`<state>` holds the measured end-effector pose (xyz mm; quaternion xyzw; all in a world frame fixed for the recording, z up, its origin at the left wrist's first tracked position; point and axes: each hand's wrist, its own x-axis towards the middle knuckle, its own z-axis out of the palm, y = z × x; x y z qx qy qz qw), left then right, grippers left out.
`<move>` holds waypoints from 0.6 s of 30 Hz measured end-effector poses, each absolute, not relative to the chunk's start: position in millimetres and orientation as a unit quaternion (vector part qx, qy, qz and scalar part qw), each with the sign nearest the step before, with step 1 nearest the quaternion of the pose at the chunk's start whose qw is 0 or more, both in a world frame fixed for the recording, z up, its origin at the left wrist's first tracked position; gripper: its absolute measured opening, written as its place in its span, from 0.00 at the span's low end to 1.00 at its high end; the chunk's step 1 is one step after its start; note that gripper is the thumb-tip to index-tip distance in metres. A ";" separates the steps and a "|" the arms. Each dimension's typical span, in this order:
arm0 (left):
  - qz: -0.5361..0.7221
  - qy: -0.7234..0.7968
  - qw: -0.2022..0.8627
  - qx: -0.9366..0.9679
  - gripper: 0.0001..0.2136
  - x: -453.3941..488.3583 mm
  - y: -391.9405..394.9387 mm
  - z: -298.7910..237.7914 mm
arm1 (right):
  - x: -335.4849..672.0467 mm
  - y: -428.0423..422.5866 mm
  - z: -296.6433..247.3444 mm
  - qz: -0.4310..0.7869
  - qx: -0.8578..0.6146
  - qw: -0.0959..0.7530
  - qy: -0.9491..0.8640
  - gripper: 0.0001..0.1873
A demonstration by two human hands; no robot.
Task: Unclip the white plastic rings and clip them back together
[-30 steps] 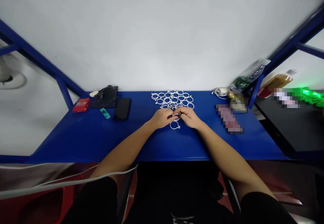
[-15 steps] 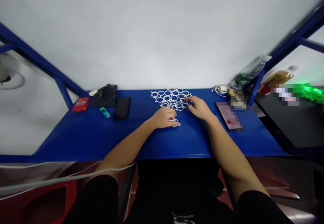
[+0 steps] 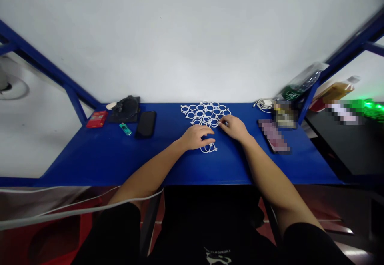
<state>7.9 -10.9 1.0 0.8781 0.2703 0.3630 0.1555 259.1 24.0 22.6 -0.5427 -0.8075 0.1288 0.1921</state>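
Many white plastic curtain rings (image 3: 199,114), each with a small tab, lie in a loose, partly overlapping patch on the blue tabletop (image 3: 180,165). At the near right edge of that patch, my right hand (image 3: 235,128) has thumb and forefinger pinched on one ring (image 3: 214,122). My left hand (image 3: 196,138) is held just in front of the patch, thumb and fingers apart, with nothing in it. Right below its thumb, a couple of overlapping rings (image 3: 208,149) rest apart from the others.
To the left are a black phone (image 3: 146,124), a teal object (image 3: 125,129), a red box (image 3: 97,119) and a black item (image 3: 126,111). On the right stand a coiled white cable (image 3: 264,105), a blurred pink phone-like thing (image 3: 274,136) and a leaning bottle (image 3: 303,83).
My left hand has opened and let go of a ring, which now lies with another below it. My right hand has moved slightly nearer and closed its fingertips at a ring.
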 end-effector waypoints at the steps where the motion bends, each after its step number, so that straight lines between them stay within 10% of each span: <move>1: 0.386 0.287 0.150 0.864 0.14 7.3 -8.8 -0.2 | 259.1 23.0 24.0 0.137 -0.534 0.219 -0.805 0.06; 7: 0.472 0.374 0.155 0.783 0.23 3.1 2.8 -8.2 | 245.6 8.1 25.2 0.206 -0.429 0.367 -0.799 0.09; 12: 0.438 0.334 0.112 0.827 0.04 3.9 3.3 -5.9 | 229.2 -1.5 18.4 0.267 -0.375 0.385 -0.800 0.06; 18: 0.463 0.319 0.074 0.824 0.07 8.7 0.6 -6.6 | 227.9 1.0 13.6 0.311 -0.360 0.405 -0.780 0.08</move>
